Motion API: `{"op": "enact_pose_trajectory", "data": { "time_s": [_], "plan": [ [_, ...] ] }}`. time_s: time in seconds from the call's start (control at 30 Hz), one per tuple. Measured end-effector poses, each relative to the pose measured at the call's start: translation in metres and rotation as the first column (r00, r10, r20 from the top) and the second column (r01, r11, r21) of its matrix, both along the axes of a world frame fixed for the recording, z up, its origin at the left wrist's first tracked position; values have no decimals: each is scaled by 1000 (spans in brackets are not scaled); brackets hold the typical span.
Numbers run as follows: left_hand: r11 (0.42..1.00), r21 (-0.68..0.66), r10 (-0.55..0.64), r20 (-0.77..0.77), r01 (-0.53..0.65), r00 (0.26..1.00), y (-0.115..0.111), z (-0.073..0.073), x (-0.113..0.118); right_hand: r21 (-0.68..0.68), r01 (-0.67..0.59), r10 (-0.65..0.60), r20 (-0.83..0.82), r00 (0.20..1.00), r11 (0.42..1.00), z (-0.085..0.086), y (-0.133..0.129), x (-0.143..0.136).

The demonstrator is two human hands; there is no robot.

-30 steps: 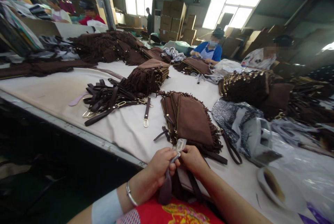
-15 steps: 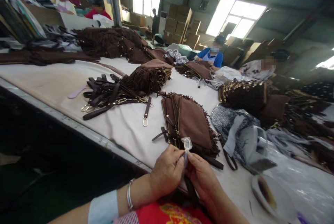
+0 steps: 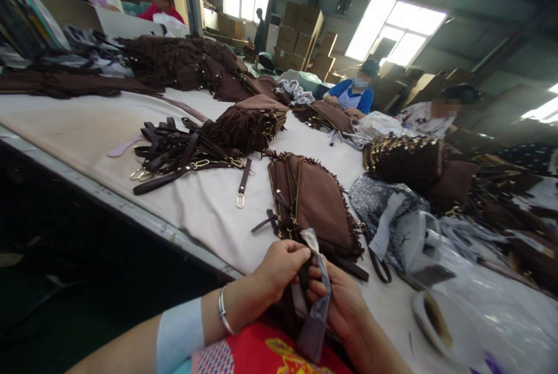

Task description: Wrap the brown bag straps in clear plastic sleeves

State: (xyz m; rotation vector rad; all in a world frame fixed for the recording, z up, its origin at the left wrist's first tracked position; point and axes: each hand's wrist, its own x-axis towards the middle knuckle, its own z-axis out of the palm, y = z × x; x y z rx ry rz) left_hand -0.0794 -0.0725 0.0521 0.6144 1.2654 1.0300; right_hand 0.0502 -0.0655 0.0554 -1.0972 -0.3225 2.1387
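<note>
Between my hands is a dark strap wrapped in thin translucent film (image 3: 314, 324); its wrapped top end points up and its tail hangs over my lap. My left hand (image 3: 279, 269) is closed in a pinch at the film near that top end. Closed around the strap just below is my right hand (image 3: 337, 295). Right beyond them lies a stack of brown fringed zip pouches (image 3: 325, 200) with gold zippers. A dark wrist strap with a gold clasp (image 3: 244, 183) lies left of the pouches, beside a heap of similar straps (image 3: 174, 153).
More brown fringed pouches (image 3: 248, 121) are piled behind the straps. At right are a white roll with a cardboard core (image 3: 436, 319), clear plastic sheeting (image 3: 492, 298) and a grey speckled bag (image 3: 370, 205). The table edge (image 3: 174, 234) runs along the left. Several people work farther back.
The wrapped strap has turned, so its film-covered tail now hangs in front of my right hand's fingers. My left hand has shifted slightly left, still pinching near the top end.
</note>
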Motion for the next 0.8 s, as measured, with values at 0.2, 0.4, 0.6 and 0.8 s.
{"op": "enact_pose_trajectory", "data": {
  "time_s": [0.2, 0.4, 0.6, 0.8],
  "plan": [
    [997, 53, 61, -133, -54, 989, 3, -3, 3, 3, -8, 8, 50, 999, 1000, -1, -1, -1],
    [994, -46, 96, -38, -98, 995, -2, -11, 4, 20, -5, 6, -30, 1000, 1000, -7, -3, -1],
    [996, -32, 81, -42, -82, 996, -8, -14, 2, 16, -25, 26, -60, 998, 1000, -9, -4, -3],
    [986, 154, 82, -148, -59, 986, -2, -5, 1, 32, -35, 36, -37, 999, 999, -7, -5, -5]
  ]
}}
